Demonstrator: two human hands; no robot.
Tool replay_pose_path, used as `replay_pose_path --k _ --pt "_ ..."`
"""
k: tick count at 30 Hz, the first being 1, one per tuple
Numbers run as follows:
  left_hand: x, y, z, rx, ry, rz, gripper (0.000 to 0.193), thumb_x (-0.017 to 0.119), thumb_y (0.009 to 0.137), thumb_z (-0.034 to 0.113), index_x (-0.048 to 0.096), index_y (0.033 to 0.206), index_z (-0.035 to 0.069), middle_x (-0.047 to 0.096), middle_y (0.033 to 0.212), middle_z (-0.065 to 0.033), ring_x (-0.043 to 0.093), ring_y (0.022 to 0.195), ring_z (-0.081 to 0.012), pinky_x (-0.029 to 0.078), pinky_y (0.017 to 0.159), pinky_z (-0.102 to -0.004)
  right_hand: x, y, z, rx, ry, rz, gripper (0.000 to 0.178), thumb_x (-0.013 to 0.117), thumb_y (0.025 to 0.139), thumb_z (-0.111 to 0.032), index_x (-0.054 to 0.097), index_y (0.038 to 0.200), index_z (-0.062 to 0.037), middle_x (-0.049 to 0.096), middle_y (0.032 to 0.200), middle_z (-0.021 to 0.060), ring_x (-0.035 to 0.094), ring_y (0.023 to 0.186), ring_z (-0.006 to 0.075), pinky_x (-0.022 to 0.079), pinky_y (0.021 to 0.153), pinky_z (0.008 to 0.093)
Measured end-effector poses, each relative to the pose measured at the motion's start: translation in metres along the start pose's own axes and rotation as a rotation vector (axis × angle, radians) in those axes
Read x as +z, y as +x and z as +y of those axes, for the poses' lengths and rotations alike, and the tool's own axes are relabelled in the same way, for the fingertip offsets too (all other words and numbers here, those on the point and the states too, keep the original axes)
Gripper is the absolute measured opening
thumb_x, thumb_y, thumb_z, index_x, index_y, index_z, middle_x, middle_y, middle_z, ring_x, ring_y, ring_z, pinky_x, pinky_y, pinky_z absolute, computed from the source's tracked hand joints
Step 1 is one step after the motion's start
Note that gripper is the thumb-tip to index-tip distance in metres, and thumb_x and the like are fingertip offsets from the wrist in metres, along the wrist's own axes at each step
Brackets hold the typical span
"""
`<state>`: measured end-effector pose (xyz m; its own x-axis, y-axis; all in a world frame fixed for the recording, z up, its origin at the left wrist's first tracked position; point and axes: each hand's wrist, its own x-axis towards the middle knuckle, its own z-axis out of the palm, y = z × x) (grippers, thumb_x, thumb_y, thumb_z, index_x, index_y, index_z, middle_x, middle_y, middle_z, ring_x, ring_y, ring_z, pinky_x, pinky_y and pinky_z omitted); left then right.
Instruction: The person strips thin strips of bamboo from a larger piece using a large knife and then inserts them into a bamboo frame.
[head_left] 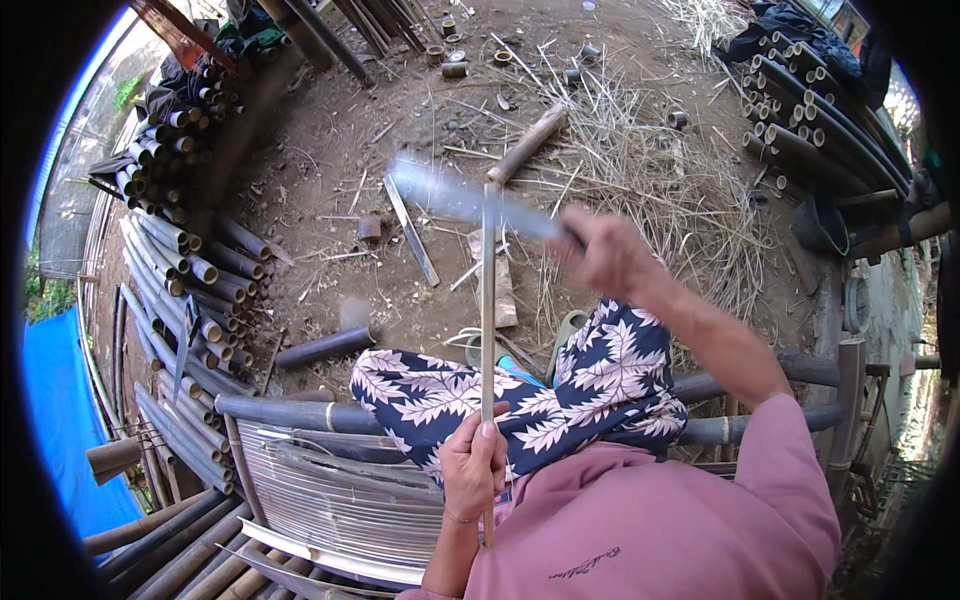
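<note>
My left hand (472, 468) is closed around the lower part of a long, narrow bamboo strip (488, 335), thumb on top. The strip stands nearly upright in the view, its lower end against my shirt. In my right hand (607, 258) is the dark handle of a broad-bladed machete (440, 188), its blade smeared by motion. The blade lies across the strip near its far end; whether it touches or cuts into it I cannot tell. Just beyond that end a short round log (530, 143) lies on the ground.
Cut bamboo poles (215, 265) are stacked at the left, with more bamboo poles (800, 120) at the far right. Bamboo shavings (650, 180) litter the dirt. A flat strip (412, 232) and a dark bamboo piece (325, 347) lie ahead. I sit on a bamboo bench (310, 414).
</note>
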<state>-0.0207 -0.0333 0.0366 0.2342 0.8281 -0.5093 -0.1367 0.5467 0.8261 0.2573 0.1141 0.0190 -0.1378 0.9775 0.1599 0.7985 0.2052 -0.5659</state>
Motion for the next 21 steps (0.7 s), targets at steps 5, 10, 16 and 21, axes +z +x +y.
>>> replay_pose_path --k 5,10,16,21 --pt "0.005 0.004 0.003 0.065 0.111 0.020 0.028 0.046 0.102 0.016 0.057 0.118 -0.005 0.044 0.060 0.0047 0.036 0.041 -0.0003 0.027 0.036 -0.0183 0.018 -0.011 -0.008 -0.159 -0.116 0.033 0.060 0.047 0.091 -0.065 0.058 0.080 -0.0071 0.061 0.062 0.0116 0.063 0.053 0.0258 0.050 0.049 0.0403" --pt "-0.011 -0.008 -0.023 0.205 0.329 -0.006 0.028 0.049 0.100 0.015 0.057 0.119 -0.004 0.045 0.061 0.0044 0.039 0.044 -0.0010 0.029 0.039 -0.0180 -0.003 0.043 0.061 0.376 -0.134 0.061 0.039 0.048 0.097 -0.044 0.065 0.107 -0.0100 0.067 0.080 0.0179 0.064 0.066 0.0334 0.052 0.059 0.0429" --pt "-0.052 0.063 0.005 -0.023 0.003 0.227 0.026 0.050 0.098 0.022 0.060 0.101 -0.002 0.056 0.062 -0.0039 0.050 0.046 -0.0072 0.041 0.040 -0.0217 -0.107 0.099 0.133 0.660 0.169 0.045 0.050 0.065 0.088 -0.031 0.054 0.116 0.0082 0.057 0.068 0.0031 0.056 0.057 0.0103 0.046 0.050 0.0271" --pt "-0.090 0.193 0.020 -0.267 0.165 0.103 0.028 0.049 0.098 0.021 0.065 0.101 -0.002 0.053 0.060 -0.0008 0.045 0.042 -0.0064 0.037 0.037 -0.0219 -0.020 0.095 0.188 0.521 0.434 -0.081 0.059 0.064 0.085 -0.015 0.043 0.135 0.0089 0.059 0.070 0.0055 0.059 0.058 0.0124 0.047 0.050 0.0267"
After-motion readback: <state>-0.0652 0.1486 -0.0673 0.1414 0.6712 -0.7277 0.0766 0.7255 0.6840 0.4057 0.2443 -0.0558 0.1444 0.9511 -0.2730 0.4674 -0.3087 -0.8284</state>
